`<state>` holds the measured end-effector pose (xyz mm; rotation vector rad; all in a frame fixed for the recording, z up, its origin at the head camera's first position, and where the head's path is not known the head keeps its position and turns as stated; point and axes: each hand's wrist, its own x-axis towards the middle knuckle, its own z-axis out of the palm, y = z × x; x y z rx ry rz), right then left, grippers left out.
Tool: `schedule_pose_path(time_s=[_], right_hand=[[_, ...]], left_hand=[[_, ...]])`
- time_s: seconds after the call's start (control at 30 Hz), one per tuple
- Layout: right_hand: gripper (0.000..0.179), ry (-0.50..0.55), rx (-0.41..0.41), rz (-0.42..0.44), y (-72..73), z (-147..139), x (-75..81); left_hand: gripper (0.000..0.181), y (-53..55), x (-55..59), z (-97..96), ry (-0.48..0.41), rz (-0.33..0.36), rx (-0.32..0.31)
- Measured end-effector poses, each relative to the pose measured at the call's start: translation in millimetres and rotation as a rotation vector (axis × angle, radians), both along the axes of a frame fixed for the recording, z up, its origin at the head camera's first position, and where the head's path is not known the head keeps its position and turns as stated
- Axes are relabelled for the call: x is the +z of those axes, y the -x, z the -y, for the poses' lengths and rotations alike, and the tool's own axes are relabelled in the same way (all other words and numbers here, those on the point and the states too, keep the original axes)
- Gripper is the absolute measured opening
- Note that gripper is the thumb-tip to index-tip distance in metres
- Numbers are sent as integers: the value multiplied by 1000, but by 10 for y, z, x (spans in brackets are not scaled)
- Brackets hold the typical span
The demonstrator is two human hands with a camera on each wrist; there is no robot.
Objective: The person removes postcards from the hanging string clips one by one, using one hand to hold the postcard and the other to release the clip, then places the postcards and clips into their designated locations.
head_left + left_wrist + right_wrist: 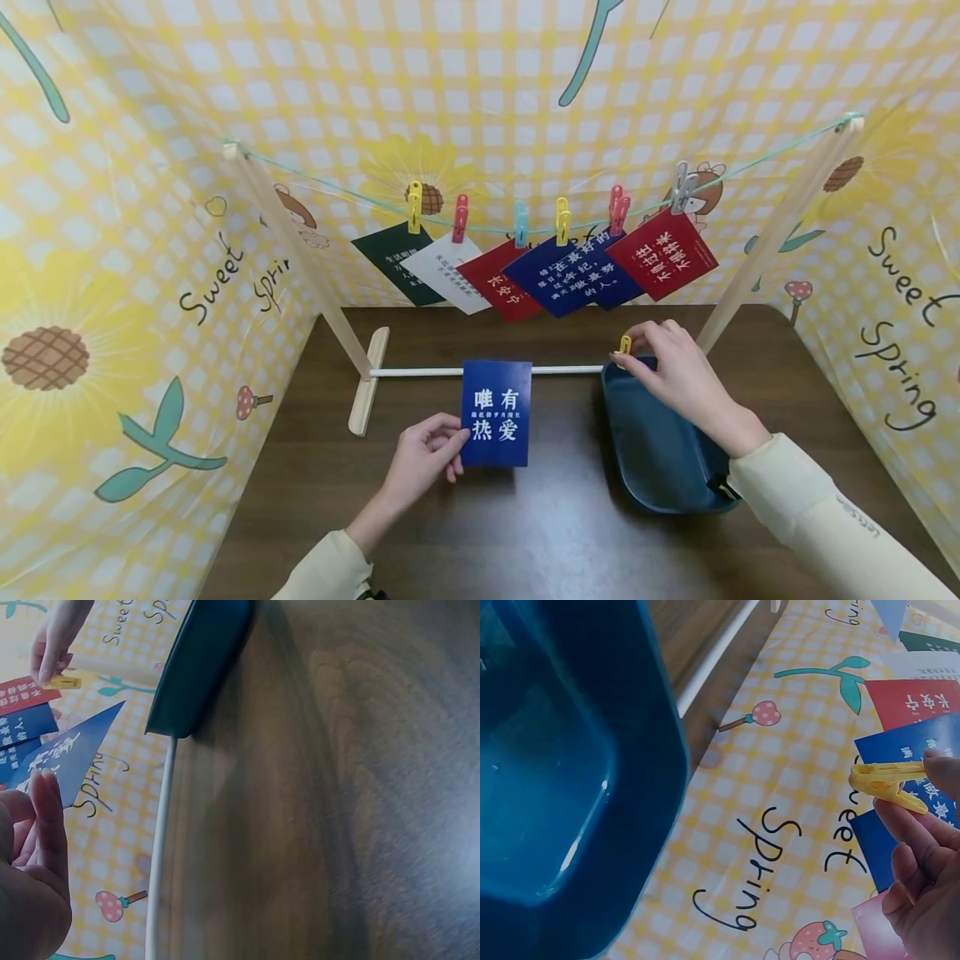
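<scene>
My left hand (pixel 429 454) pinches a blue card (pixel 497 414) with white characters by its left edge, held up in front of the white rod. A yellow clothespin (pixel 889 780) is pinched between thumb and fingers of my right hand (pixel 678 379), above the dark blue bin (pixel 611 433). Behind both hands a green string (pixel 337 190) sags between two wooden posts. From it hang a green card (pixel 390 258), a white card (pixel 450 275), red cards and blue cards, clipped with yellow, red, light blue and grey clothespins (pixel 681 187).
A wooden post (pixel 300 258) on a foot (pixel 369 382) stands at left, another post (pixel 780 233) at right. The white rod (pixel 420 372) runs low between them. Yellow checked cloth (pixel 480 75) surrounds the brown tabletop (pixel 555 533).
</scene>
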<state>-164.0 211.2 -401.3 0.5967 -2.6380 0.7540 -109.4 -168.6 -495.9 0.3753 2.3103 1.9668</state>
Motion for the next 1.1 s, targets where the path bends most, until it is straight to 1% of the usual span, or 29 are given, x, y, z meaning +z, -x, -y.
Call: schedule_pose_path(time_s=[0.13,0.3,0.4,0.53,0.67,0.83,1.0,1.1], right_hand=[[29,-5,-10,15,-23,-24,-47],[28,-12,-28,11,-31,-59,-124],[28,-13,-30,22,-41,-82,-188],[29,-21,-32,66,-62,-113,-268],[31,-56,-35,107,-73,-118,-321],[30,-87,-42,134,-83,-116,-348],[29,-96,-72,158,-110,-124,-383],[29,-95,-79,178,-134,-116,-413]], left_hand=[[15,-19,-57,-24,19,32,0],[14,-47,-112,-48,51,106,21],[15,-75,-132,-54,82,143,21],[17,-105,-163,-60,100,158,9],[17,-115,-185,-78,84,167,6],[18,-121,-197,-99,77,197,8],[20,-126,-246,-102,60,195,1],[19,-142,-272,-91,60,211,1]])
